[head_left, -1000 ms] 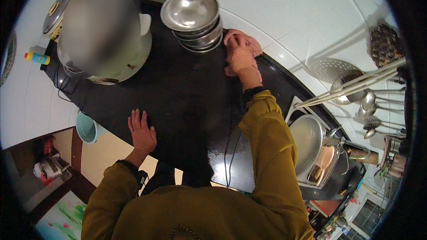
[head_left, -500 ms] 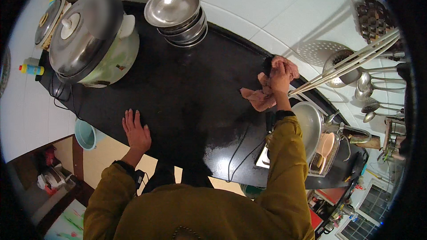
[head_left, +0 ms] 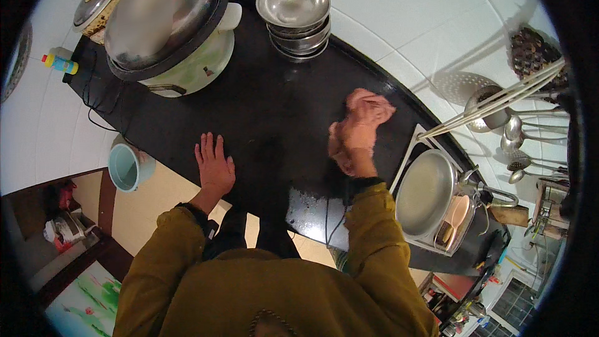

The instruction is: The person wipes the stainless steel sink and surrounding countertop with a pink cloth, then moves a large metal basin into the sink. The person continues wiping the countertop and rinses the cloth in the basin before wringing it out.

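My right hand [head_left: 357,141] presses a pink cloth [head_left: 369,107] against the black countertop [head_left: 262,125]; the hand is smeared by motion, with cloth bunched around it. Flat on the counter's near edge rests my left hand [head_left: 215,163], fingers spread and holding nothing. Farther back stands a stack of metal bowls [head_left: 299,28]. To its left is a big pale-green pot [head_left: 198,64] with a shiny lid. Wet streaks shine on the counter close to my body.
On the right, a metal basin [head_left: 426,193] sits in the sink beside a pink ladle [head_left: 458,213]. Long pale sticks [head_left: 493,100] slant over the sink corner. Metal ladles [head_left: 513,131] hang along the wall. A light-blue bucket [head_left: 128,168] stands below the counter at left.
My right hand has drawn the cloth leftward from the back edge toward the middle of the counter. The left hand stays flat on the near edge. The whole view has shifted slightly.
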{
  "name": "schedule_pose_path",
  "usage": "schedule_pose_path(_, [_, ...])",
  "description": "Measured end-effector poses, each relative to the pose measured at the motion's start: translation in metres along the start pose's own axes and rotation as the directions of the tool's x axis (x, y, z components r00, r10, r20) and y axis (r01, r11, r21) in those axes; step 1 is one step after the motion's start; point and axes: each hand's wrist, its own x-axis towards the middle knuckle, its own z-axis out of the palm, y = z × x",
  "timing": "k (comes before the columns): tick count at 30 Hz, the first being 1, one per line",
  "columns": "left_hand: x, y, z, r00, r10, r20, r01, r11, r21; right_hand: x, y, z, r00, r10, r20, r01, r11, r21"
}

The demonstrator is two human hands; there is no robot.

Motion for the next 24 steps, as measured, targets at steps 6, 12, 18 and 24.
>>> schedule_pose_path(6, [-0.001,0.000,0.004,1.000,0.007,-0.017,-0.007,1.000,0.029,-0.051,-0.126,-0.029,0.937,-0.100,0.334,-0.111,0.824,0.556])
schedule_pose_path(12, [0.000,0.001,0.004,0.999,0.013,-0.049,-0.012,1.000,0.017,-0.068,-0.133,-0.060,0.925,-0.231,0.302,-0.019,0.765,0.644])
schedule_pose_path(18, [-0.001,0.001,0.003,0.996,0.051,-0.079,-0.050,0.999,0.010,-0.056,0.007,-0.084,0.982,0.169,-0.089,-0.032,0.605,0.796])
schedule_pose_path(24, [0.001,-0.001,0.006,0.999,0.032,-0.040,-0.030,0.998,0.052,-0.042,0.112,0.022,0.901,0.432,-0.043,-0.434,0.900,-0.040])
